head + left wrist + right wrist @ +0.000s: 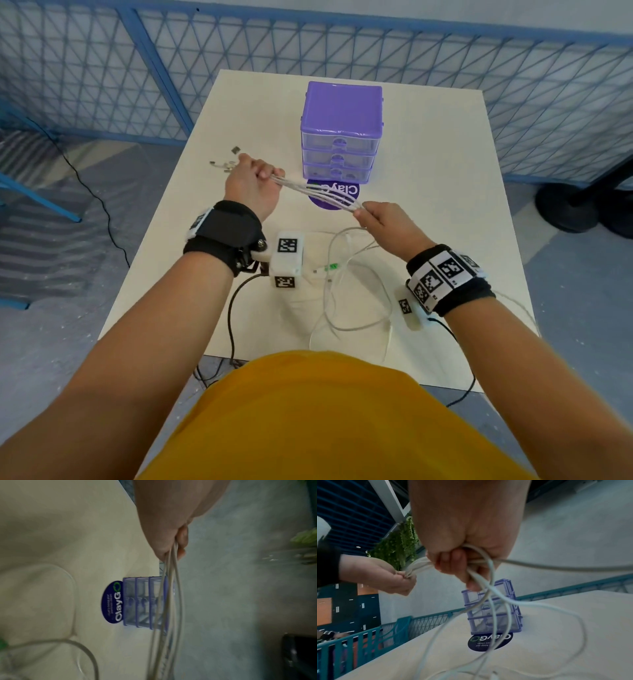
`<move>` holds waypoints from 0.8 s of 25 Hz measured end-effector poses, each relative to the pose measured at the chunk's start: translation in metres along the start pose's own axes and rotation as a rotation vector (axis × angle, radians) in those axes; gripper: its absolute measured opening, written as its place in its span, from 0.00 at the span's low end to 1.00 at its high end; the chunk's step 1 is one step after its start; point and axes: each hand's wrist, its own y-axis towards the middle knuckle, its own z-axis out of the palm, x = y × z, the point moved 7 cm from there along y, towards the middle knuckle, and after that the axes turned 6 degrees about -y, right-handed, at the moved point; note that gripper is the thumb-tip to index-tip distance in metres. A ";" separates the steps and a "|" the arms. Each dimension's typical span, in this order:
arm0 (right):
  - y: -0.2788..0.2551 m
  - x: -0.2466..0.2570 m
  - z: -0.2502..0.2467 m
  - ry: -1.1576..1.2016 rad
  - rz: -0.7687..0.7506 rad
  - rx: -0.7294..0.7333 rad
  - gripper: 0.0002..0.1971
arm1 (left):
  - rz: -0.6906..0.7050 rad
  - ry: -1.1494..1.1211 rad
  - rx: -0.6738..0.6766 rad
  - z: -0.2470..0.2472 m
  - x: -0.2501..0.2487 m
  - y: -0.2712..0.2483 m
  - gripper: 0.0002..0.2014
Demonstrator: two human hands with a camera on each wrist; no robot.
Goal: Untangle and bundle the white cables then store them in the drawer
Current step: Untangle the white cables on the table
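Several white cables [318, 192] stretch taut in the air between my two hands, above the table and just in front of the purple drawer unit [340, 132]. My left hand [253, 185] grips one end of the strands [171, 574], with their metal plugs [224, 164] sticking out past its far side. My right hand [376, 216] has its fingers curled round the same strands [423, 563]. The rest of the cables [349, 291] hang from it in loose loops [505, 615] onto the table. All three drawers [337, 157] are closed.
A round dark ClayGo sticker [334, 195] lies on the cream table [428, 205] in front of the drawer unit. A blue mesh fence [102, 75] surrounds the table. Black wires [231, 318] run from my wrist cameras over the near edge.
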 end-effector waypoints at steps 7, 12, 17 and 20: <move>0.001 0.013 -0.008 -0.161 -0.024 -0.050 0.16 | -0.191 1.166 0.129 -0.022 0.038 -0.031 0.14; -0.003 0.040 0.000 -0.253 -0.137 0.012 0.14 | 0.609 1.768 0.741 0.041 0.055 -0.072 0.26; -0.005 0.039 -0.009 -0.185 -0.122 0.011 0.14 | 0.237 1.828 0.752 0.047 0.065 -0.060 0.14; -0.002 0.016 -0.012 -0.128 -0.053 -0.006 0.11 | 0.335 1.948 0.709 0.050 0.052 -0.051 0.19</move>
